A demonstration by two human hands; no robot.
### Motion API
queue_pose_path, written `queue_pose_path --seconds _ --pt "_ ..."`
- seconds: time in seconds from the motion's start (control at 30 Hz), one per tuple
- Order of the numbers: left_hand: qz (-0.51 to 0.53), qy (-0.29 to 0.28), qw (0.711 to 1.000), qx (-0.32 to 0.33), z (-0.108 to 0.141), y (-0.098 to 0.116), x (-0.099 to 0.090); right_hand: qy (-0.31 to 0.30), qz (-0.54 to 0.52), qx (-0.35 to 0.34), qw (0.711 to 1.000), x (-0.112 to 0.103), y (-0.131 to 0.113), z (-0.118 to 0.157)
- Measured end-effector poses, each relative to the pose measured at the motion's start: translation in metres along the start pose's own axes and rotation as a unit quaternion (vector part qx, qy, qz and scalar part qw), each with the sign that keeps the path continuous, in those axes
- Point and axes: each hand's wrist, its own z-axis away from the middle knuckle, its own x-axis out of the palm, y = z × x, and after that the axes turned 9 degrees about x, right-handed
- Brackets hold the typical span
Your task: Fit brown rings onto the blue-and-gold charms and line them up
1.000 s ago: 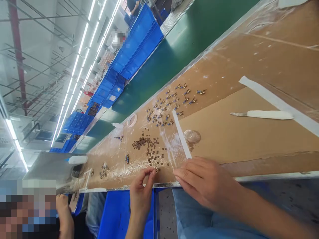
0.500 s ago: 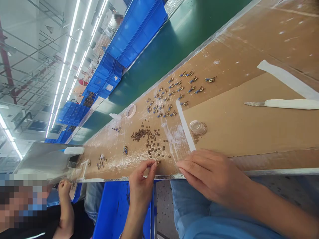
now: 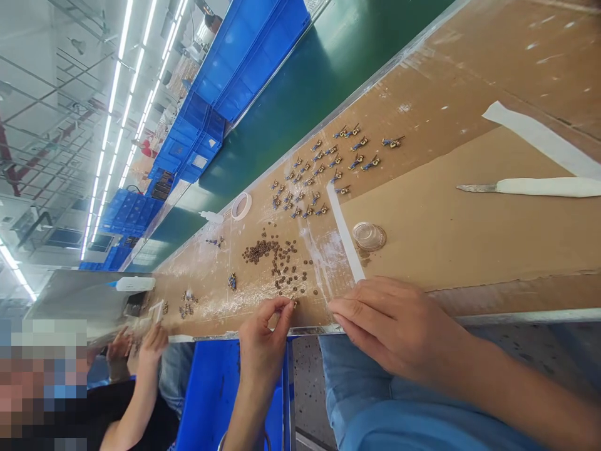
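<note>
My left hand [image 3: 265,329] is over the table's near edge, thumb and forefinger pinched on a small figurine [image 3: 295,303] that mostly hides behind the fingertips. To its right, my right hand [image 3: 387,316] hovers low at the edge with thumb and fingers pressed together. Whatever sits between those fingertips, if anything, is too small to make out. Just beyond my left hand lies a scattered pile of small dark round pieces [image 3: 260,252]. Farther back, several small blue-and-gold figurines [image 3: 308,181] lie in rows. A shallow clear dish [image 3: 369,236] stands beyond my right hand.
A white strip [image 3: 345,235] runs from my right hand toward the rows. At right lies a knife with a white-wrapped handle [image 3: 539,186]. A tape roll [image 3: 241,206] and a small white bottle [image 3: 211,217] are farther back. A co-worker's hand [image 3: 154,341] is at left.
The whole view has shifted slightly. Both my hands keep nearly the same pose. At left, the co-worker's hand has moved up to the table's edge.
</note>
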Motion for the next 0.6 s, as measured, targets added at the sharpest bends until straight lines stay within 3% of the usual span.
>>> queue_pose_path --seconds 0.3,0.6 --pt "-0.014 -0.016 1.0 -0.009 -0.0019 0.0005 0.0012 -0.001 -0.004 -0.002 1.0 -0.0001 0.0003 -0.0002" --pt "-0.058 -0.037 0.997 0.034 -0.007 0.0014 0.0011 -0.004 -0.007 -0.003 1.0 -0.0006 0.0014 -0.0011"
